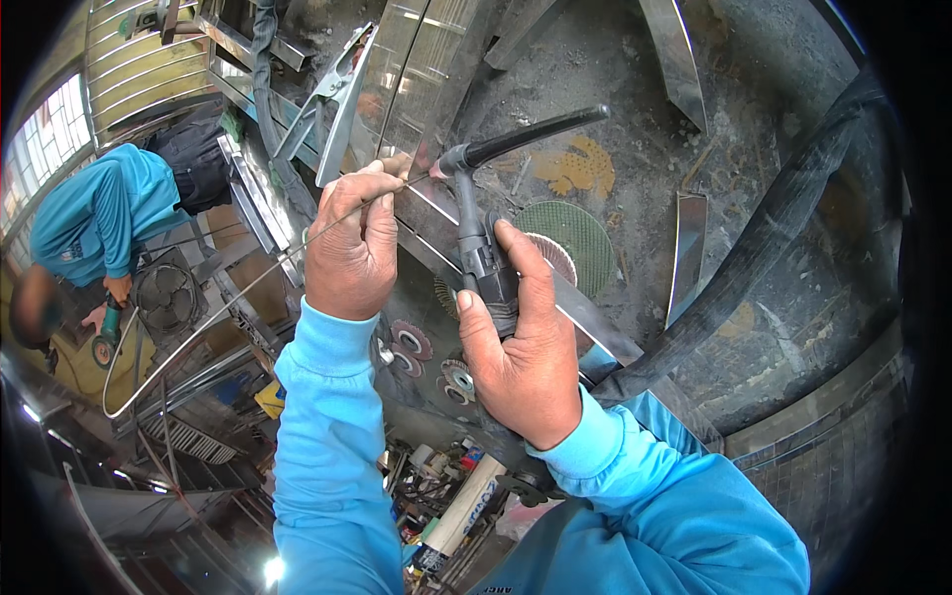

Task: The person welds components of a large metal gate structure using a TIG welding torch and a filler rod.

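Observation:
My right hand (531,342) is closed around the dark handle of a TIG welding torch (470,213). Its long black back cap points up and to the right, and its head sits close to the shiny metal bars (412,89). Between the fingertips of my left hand (347,248) is a thin filler rod (268,266), whose tip reaches toward the torch head. The rod's other end runs down to the left and bends into a curve. Just beyond my left hand, a silver clamp (342,104) lies by the bars.
A round green disc (585,238) and several flap discs (409,342) lie around the bars. A thick black cable sleeve (783,208) arcs down the right side. At left, a co-worker in blue (109,213) holds a green angle grinder (106,342) near a fan (167,297).

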`<state>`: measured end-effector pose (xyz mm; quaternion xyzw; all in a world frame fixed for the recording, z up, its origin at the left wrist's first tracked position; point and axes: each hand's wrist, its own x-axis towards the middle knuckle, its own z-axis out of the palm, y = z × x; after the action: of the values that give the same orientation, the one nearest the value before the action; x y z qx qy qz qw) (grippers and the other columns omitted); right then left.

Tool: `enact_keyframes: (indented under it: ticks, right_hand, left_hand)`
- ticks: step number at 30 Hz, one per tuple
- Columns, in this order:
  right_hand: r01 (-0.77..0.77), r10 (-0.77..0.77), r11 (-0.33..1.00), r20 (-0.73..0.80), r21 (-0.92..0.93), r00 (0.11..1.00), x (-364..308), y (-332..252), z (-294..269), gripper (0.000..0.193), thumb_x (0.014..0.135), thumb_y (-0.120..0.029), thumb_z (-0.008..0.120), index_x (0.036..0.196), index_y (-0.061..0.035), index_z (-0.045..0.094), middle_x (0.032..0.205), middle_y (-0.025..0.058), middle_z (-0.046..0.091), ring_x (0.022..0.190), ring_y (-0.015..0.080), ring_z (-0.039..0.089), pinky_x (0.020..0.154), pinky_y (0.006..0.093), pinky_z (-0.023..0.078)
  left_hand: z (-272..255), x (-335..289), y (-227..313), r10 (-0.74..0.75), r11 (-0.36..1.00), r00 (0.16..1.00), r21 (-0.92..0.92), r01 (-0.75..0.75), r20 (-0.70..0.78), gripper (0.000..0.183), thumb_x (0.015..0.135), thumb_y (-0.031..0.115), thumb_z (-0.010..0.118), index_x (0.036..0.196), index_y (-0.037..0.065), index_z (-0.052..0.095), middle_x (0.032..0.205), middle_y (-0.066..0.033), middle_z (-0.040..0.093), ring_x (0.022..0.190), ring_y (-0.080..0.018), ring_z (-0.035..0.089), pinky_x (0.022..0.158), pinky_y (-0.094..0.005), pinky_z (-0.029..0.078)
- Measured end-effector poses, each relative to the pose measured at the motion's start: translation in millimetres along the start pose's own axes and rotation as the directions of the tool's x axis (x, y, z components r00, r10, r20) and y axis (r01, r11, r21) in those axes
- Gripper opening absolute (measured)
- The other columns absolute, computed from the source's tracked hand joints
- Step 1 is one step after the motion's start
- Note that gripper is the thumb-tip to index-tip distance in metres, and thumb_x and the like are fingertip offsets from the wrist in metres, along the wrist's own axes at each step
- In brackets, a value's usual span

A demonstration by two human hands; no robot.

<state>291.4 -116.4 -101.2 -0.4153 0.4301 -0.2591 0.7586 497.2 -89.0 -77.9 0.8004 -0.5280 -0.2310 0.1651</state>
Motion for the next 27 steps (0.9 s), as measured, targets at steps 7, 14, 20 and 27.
enact_keyframes:
  ticks: [7,14,20,27]
  right_hand:
    - [-0.006,0.005,1.000,-0.022,-0.016,1.000,-0.5,-1.1,5.7,0.061,0.098,-0.006,0.069,0.152,0.0003,0.042,0.123,0.0221,0.069,0.110,0.0255,0.069,0.099,0.0366,0.052]
    - [0.036,-0.037,0.999,-0.038,-0.021,0.999,0.2,2.5,6.0,0.066,0.094,-0.002,0.069,0.154,-0.0033,0.041,0.116,0.0314,0.070,0.106,0.0454,0.072,0.089,0.0439,0.057]
    - [0.054,-0.056,0.998,-0.039,-0.041,0.998,0.1,3.3,7.0,0.065,0.094,-0.002,0.069,0.153,-0.0030,0.042,0.115,0.0308,0.070,0.105,0.0459,0.072,0.089,0.0443,0.057]
    - [0.013,-0.014,1.000,-0.020,-0.021,1.000,-0.5,2.9,5.9,0.065,0.094,-0.002,0.069,0.153,-0.0033,0.043,0.116,0.0311,0.069,0.105,0.0462,0.071,0.090,0.0448,0.056]
  left_hand:
    - [-0.3,-0.6,-0.5,0.016,1.000,1.000,0.020,-0.016,-0.002,0.017,0.107,-0.002,0.053,0.119,0.003,0.063,0.128,-0.0161,0.068,0.118,-0.0203,0.065,0.106,-0.0344,0.051]
    - [0.0,-0.6,0.6,-0.011,1.000,1.000,0.010,0.011,0.004,0.016,0.107,-0.002,0.053,0.119,0.003,0.062,0.129,-0.0158,0.069,0.110,-0.0177,0.066,0.104,-0.0335,0.051]
    - [-0.3,-1.7,1.4,-0.027,1.000,1.000,0.005,0.027,0.004,0.017,0.106,-0.002,0.053,0.119,0.003,0.062,0.128,-0.0156,0.069,0.111,-0.0177,0.066,0.103,-0.0330,0.052]
    - [0.8,-1.0,1.9,-0.010,1.000,1.000,0.007,0.010,-0.009,0.017,0.106,-0.003,0.053,0.119,0.003,0.062,0.128,-0.0157,0.069,0.112,-0.0183,0.066,0.103,-0.0326,0.052]
